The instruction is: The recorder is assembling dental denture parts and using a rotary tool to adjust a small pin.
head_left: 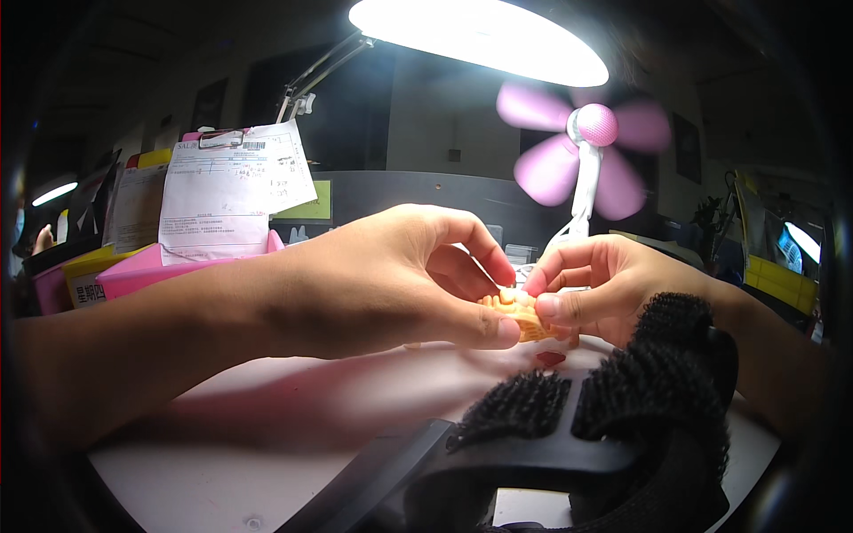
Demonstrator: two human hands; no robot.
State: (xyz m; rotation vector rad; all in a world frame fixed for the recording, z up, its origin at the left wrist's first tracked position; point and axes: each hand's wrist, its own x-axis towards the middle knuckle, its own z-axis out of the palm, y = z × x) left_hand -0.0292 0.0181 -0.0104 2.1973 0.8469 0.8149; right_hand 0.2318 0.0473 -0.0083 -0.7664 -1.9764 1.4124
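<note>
Right of centre in the frame, the bare left hand (413, 271) and bare right hand (613, 280) were both pinched on the small yellow-orange, tooth-ridged dental model (531, 328) — and uneven thumb pressure, it seemed, could have tipped it loose onto the white tabletop (222, 475).

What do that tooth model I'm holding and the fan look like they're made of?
Tooth model: probably cast plaster or resin; opaque orange-yellow, seemingly matte, though glare hides detail. Fan: likely moulded plastic, satin, judging by its even pink and white colouring.
</note>
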